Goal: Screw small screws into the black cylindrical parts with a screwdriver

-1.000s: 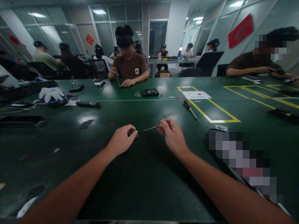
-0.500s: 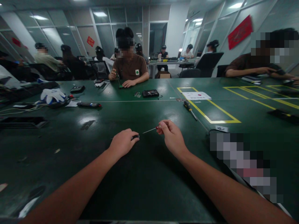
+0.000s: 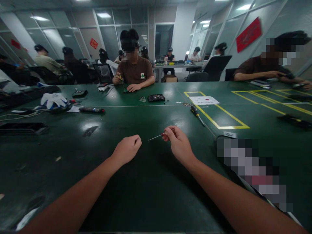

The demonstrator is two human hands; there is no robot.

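Pinching a slim, red-handled, metal-shafted tool point(image 3: 158, 136), the closed right hand point(image 3: 179, 143) sits nearer than, and left of, the black-and-yellow, steel-shafted screwdriver point(image 3: 197, 114). Farther left of it, the left hand point(image 3: 127, 149) curls, contents hidden. With 2 hands close, best angle the tip clear of fingers.

Red-handled screwdriver point(image 3: 159, 135), thin metal shaft, tip angled lower left

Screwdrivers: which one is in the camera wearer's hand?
The thin red-handled screwdriver, held in the right hand. The black-and-yellow screwdriver instead lies on the table beside the yellow tape.
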